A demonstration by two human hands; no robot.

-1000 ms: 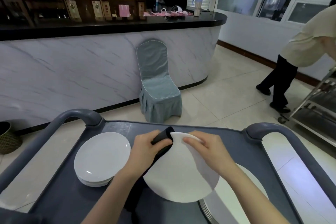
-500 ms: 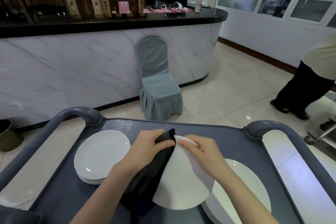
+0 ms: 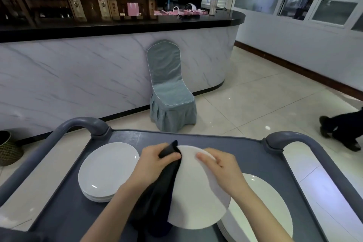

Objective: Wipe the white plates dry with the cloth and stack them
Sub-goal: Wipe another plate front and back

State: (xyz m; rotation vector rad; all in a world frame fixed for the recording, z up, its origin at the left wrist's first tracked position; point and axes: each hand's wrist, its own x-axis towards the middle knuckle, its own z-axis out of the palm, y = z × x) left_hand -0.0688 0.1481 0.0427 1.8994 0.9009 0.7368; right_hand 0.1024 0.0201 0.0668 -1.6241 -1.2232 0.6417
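Observation:
I hold one white plate [image 3: 196, 200] tilted on edge above the grey cart [image 3: 245, 155]. My right hand [image 3: 220, 167] grips its upper rim. My left hand [image 3: 155, 161] grips a dark cloth [image 3: 157, 198] against the plate's left side, and the cloth hangs down to the cart top. A stack of white plates [image 3: 107, 171] lies flat on the left of the cart. Another stack of white plates [image 3: 263, 206] lies at the right, partly hidden behind the held plate and my right forearm.
Curved grey cart handles rise at the left [image 3: 78, 125] and right [image 3: 290, 139]. A covered chair [image 3: 169, 92] stands past the cart against a marble bar counter [image 3: 78, 72]. A person's legs [image 3: 341, 129] are at the right edge. A woven basket [image 3: 7, 149] sits far left.
The plate has tipped more upright, and more of the cloth now shows along its left side. The person at the right has walked further out of view.

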